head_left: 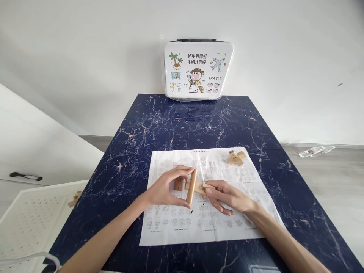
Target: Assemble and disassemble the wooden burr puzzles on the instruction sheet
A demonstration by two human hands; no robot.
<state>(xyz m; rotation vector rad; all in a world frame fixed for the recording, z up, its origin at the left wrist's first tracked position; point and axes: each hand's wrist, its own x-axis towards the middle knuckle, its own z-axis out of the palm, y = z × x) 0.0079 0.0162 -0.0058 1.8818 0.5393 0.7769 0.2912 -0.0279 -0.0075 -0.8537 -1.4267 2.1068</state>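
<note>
My left hand (pixel 165 189) is closed round an upright wooden bar (pixel 191 186) of a small wooden puzzle, thumb below and fingers on top. My right hand (pixel 224 197) pinches a horizontal wooden piece (pixel 207 186) that meets the bar from the right. Both hands hover just over a printed instruction sheet (pixel 199 223) on the dark blue marble table (pixel 184 121). A short wooden block (pixel 178 184) shows behind my left fingers. A second, assembled wooden puzzle (pixel 236 157) lies on the sheet's far right corner.
A white cartoon-printed case (pixel 196 70) stands against the wall at the table's far edge. A white perforated tray (pixel 34 220) with a wooden piece (pixel 74 199) sits to the left. A plastic bottle (pixel 315 151) lies on the floor at right.
</note>
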